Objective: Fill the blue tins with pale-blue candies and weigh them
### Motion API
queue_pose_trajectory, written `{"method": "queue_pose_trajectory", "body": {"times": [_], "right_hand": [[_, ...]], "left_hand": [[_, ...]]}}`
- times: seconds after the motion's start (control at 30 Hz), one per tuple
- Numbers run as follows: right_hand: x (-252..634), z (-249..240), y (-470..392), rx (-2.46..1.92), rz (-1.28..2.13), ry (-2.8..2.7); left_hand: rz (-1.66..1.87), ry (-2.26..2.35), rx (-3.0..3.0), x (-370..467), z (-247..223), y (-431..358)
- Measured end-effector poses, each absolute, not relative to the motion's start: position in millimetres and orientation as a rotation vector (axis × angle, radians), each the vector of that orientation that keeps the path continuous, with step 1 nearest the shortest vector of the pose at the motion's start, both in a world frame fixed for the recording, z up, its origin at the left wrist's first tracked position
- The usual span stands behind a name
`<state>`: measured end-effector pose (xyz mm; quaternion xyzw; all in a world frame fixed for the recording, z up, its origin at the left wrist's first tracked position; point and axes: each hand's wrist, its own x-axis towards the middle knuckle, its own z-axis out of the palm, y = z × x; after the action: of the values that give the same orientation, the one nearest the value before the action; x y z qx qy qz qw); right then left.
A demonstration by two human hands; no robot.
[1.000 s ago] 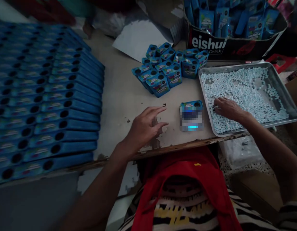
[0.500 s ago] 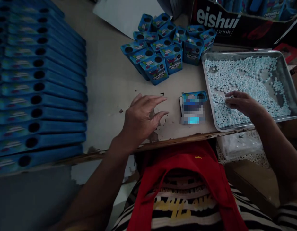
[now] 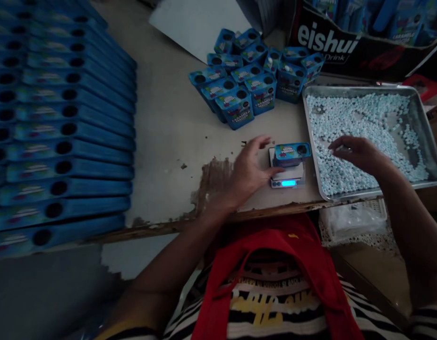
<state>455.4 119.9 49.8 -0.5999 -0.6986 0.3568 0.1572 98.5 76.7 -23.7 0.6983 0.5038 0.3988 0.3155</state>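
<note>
On the scale (image 3: pixel 292 174): one blue pack (image 3: pixel 288 153) rests toward the back of the plate, by the front part of the table (image 3: pixel 165 156)
Display (image 3: pixel 288 183): lit bright blue along the near side of the scale, its figures too small to read
Left hand (image 3: pixel 248 167): just left of the scale, its grip spread wide and unfilled, thumb reaching over the near part of the plate, fingers bent toward the left end of the pack; I cannot tell whether the thumb touches the scale
Right hand (image 3: pixel 362 153): over the tray (image 3: pixel 425 127), fingers bent and thumb close beneath them; I cannot tell whether the grip pinches anything
Sweets (image 3: pixel 335 179): small, round, white and pale blue, spread across the tray, thick at the near left corner and thinner toward the right side
Cluster of packs (image 3: pixel 235 108): blue, standing close together behind the scale, dark round spots on their tops, a few pale bits showing on some
Rows of packs (image 3: pixel 101 146): blue, lined up tightly along the left side of the table
Box (image 3: pixel 363 52): black with white lettering, behind the tray, filled with more blue packs
Sheet (image 3: pixel 200 23): white, flat behind the cluster
Person's clothes: a red apron (image 3: pixel 218 283) over a striped shirt (image 3: pixel 268 307)
</note>
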Motion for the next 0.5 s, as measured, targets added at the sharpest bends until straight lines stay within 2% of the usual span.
{"method": "queue_pose_trajectory", "body": {"times": [0.1,0.23,0.37,0.5], "right_hand": [[459,48,116,-1.670,0.631,-2.326],[447,42,116,-1.675,0.581,-2.152],[388,50,125,-1.579,0.565,-1.909],[300,59,161,-1.259,0.401,-2.273]], "left_hand": [[1.014,1.190,2.032,125,-10,85],[0.835,1.227,2.407,80,50,105],[0.831,1.935,2.417,-30,126,155],[0.824,2.459,1.957,-130,155,272]]}}
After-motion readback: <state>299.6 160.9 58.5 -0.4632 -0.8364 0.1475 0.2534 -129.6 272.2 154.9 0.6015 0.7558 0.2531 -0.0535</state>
